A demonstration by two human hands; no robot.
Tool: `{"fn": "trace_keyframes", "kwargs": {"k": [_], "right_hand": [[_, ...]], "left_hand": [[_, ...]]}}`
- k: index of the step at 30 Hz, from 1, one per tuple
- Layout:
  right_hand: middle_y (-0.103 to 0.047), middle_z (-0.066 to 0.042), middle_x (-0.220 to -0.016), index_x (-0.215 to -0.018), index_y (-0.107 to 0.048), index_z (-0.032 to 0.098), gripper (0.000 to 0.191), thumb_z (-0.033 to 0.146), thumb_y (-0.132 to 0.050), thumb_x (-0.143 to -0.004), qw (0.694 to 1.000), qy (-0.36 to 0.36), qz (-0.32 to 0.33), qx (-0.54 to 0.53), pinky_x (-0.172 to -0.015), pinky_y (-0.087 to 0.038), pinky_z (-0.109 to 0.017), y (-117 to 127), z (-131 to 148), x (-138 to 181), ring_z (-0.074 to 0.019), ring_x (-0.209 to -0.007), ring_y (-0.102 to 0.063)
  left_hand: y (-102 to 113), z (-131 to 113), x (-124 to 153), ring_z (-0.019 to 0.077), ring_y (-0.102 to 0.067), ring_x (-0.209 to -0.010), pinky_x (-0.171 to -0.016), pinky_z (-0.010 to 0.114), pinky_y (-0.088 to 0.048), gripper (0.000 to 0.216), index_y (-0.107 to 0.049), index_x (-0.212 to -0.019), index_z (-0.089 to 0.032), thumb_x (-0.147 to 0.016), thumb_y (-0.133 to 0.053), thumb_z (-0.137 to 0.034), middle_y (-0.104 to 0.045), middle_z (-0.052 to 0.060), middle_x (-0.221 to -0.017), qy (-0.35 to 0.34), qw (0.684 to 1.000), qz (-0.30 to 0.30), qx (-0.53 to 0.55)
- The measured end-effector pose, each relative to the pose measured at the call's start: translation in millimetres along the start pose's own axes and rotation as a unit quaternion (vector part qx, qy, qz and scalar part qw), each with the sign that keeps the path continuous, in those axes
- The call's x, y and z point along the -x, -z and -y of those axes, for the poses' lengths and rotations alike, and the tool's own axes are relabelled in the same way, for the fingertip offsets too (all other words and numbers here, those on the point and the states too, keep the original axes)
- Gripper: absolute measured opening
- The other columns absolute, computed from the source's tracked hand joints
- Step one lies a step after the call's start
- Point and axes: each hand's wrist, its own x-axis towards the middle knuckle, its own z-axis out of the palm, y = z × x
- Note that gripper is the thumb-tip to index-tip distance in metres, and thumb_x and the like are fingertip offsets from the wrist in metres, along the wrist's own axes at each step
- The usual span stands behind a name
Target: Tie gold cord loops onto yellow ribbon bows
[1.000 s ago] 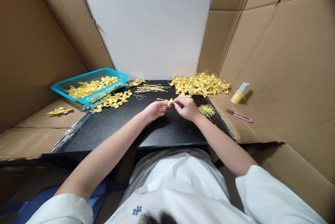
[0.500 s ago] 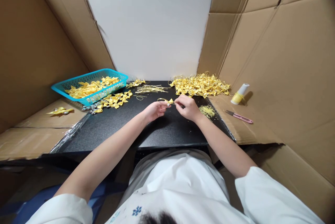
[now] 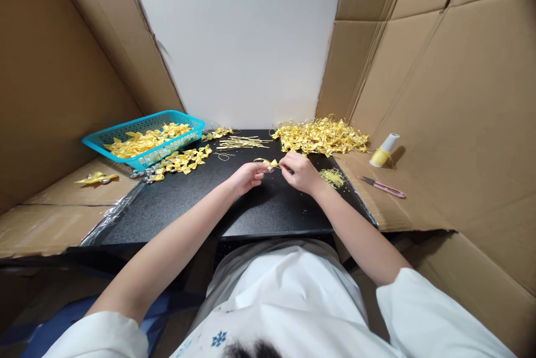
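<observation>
Between my hands, just above the black table (image 3: 184, 218), is a small yellow ribbon bow (image 3: 273, 163) with a silver bell (image 3: 270, 169) under it. My left hand (image 3: 248, 177) pinches the bow's left side between thumb and fingertips, and a thin cord loop (image 3: 262, 160) rises over those fingers. At the bow's right side, my right hand (image 3: 300, 171) is closed with thumb and forefinger together; it seems to grip the cord's end, though the fingers largely hide it. Behind my hands lies a row of cut yellow cords (image 3: 243, 142).
A turquoise basket (image 3: 140, 160) of yellow bows stands at left, with loose bows (image 3: 184, 160) and bells beside it. A large bow pile (image 3: 322, 135) sits back right. Thread scraps (image 3: 333, 177), pink-handled snips (image 3: 384, 187) and a thread cone (image 3: 384, 151) are at right. Cardboard walls (image 3: 460, 95) flank the table.
The bow and bell have turned slightly between my fingers, and the bell now shows more clearly below the bow. Both hands stay in nearly the same place.
</observation>
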Motion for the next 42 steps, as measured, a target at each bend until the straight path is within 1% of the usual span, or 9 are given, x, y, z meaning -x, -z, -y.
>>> {"fn": "trace_keyframes", "kwargs": {"k": [9,14,17,20,24,33,38,42], "right_hand": [[-0.056,-0.005,-0.071,-0.072,-0.055,0.019,0.019,0.010,-0.046,-0.087,0.999,-0.022,0.023,0.008,-0.069,-0.042,-0.030,-2.5,2.0,-0.4,-0.0176,-0.070,-0.051],[-0.056,-0.004,-0.069,-0.071,-0.055,0.019,0.019,0.009,-0.047,-0.084,0.999,-0.046,0.013,-0.012,-0.068,-0.042,-0.029,-4.2,2.9,0.1,-0.0168,-0.068,-0.051],[-0.056,-0.002,-0.067,-0.070,-0.056,0.019,0.017,0.010,-0.049,-0.083,0.995,-0.083,-0.008,-0.051,-0.064,-0.041,-0.028,-6.1,2.6,0.5,-0.0149,-0.063,-0.051],[-0.058,-0.001,-0.065,-0.069,-0.058,0.019,0.015,0.013,-0.053,-0.082,0.985,-0.138,-0.028,-0.098,-0.061,-0.041,-0.027,-8.7,2.6,0.3,-0.0133,-0.059,-0.051],[-0.061,0.000,-0.064,-0.066,-0.060,0.019,0.015,0.016,-0.057,-0.080,0.970,-0.192,-0.037,-0.142,-0.059,-0.043,-0.026,-11.1,4.1,-0.6,-0.0129,-0.057,-0.053],[-0.060,0.000,-0.061,-0.065,-0.061,0.019,0.015,0.016,-0.056,-0.079,0.970,-0.201,-0.046,-0.129,-0.059,-0.043,-0.026,-9.0,4.1,-0.7,-0.0126,-0.056,-0.053],[-0.059,0.001,-0.060,-0.064,-0.060,0.019,0.015,0.015,-0.056,-0.078,0.971,-0.200,-0.047,-0.122,-0.058,-0.043,-0.026,-8.1,4.6,-0.7,-0.0122,-0.055,-0.052],[-0.057,0.001,-0.059,-0.064,-0.060,0.019,0.015,0.014,-0.055,-0.077,0.976,-0.187,-0.034,-0.104,-0.058,-0.041,-0.026,-7.1,4.9,-0.9,-0.0124,-0.055,-0.051]], "left_hand": [[2.9,3.6,-2.7,-0.0010,-0.029,-0.040,-0.034,0.011,-0.019,0.006,-0.065,-0.071,-0.008,-0.066,-0.066,-0.011,-0.064,0.005,-0.072,-0.012,1.000,0.000,-0.009],[3.4,4.7,-4.3,-0.0007,-0.029,-0.040,-0.034,0.012,-0.017,0.007,-0.065,-0.071,-0.009,-0.065,-0.068,-0.011,-0.064,0.005,-0.072,-0.014,1.000,0.000,-0.005],[2.7,4.2,-4.8,-0.0006,-0.029,-0.040,-0.034,0.013,-0.017,0.006,-0.065,-0.070,-0.009,-0.066,-0.068,-0.011,-0.064,0.005,-0.072,-0.009,1.000,0.001,0.003],[2.3,3.7,-4.6,-0.0004,-0.030,-0.041,-0.034,0.012,-0.017,0.005,-0.065,-0.071,-0.009,-0.066,-0.068,-0.010,-0.064,0.005,-0.073,-0.004,1.000,0.007,0.010],[1.4,3.4,-3.1,-0.0007,-0.030,-0.042,-0.035,0.012,-0.018,0.008,-0.067,-0.072,-0.009,-0.065,-0.069,-0.010,-0.064,0.005,-0.075,-0.009,1.000,0.007,0.008],[-2.3,2.9,-1.0,0.0001,-0.029,-0.043,-0.037,0.014,-0.014,0.016,-0.068,-0.072,-0.009,-0.058,-0.074,-0.014,-0.064,0.005,-0.073,-0.042,0.999,-0.005,-0.007],[-1.1,4.1,-2.2,0.0000,-0.027,-0.044,-0.040,0.015,-0.012,0.021,-0.069,-0.073,-0.010,-0.055,-0.076,-0.018,-0.064,0.005,-0.076,-0.052,0.999,0.000,-0.016],[-0.3,6.2,-2.3,0.0003,-0.027,-0.045,-0.043,0.017,-0.010,0.022,-0.069,-0.069,-0.009,-0.052,-0.077,-0.020,-0.061,0.003,-0.072,-0.086,0.995,-0.012,-0.043]]}}
